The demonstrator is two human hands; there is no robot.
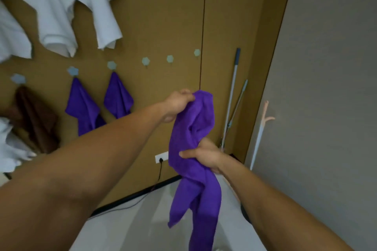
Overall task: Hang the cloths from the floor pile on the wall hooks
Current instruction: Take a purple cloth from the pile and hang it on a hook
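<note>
A purple cloth (pixel 193 169) hangs in front of me, held by both hands. My left hand (pixel 178 105) pinches its top corner, and my right hand (pixel 206 155) grips it about a third of the way down. On the brown wall behind, two purple cloths (pixel 81 106) (pixel 118 98) and a brown cloth (pixel 34 116) hang from pale flower-shaped hooks. Three bare hooks (pixel 145 61) (pixel 170 58) (pixel 197 52) sit in a row just above my left hand. White cloths (pixel 53 10) hang on the upper row. The floor pile is out of view.
Two long-handled cleaning tools (pixel 232 96) lean in the corner at the right. A wall socket (pixel 161 157) with a black cable is low on the wall. A white stand with a peg (pixel 263 128) rests against the grey right wall. The floor is pale.
</note>
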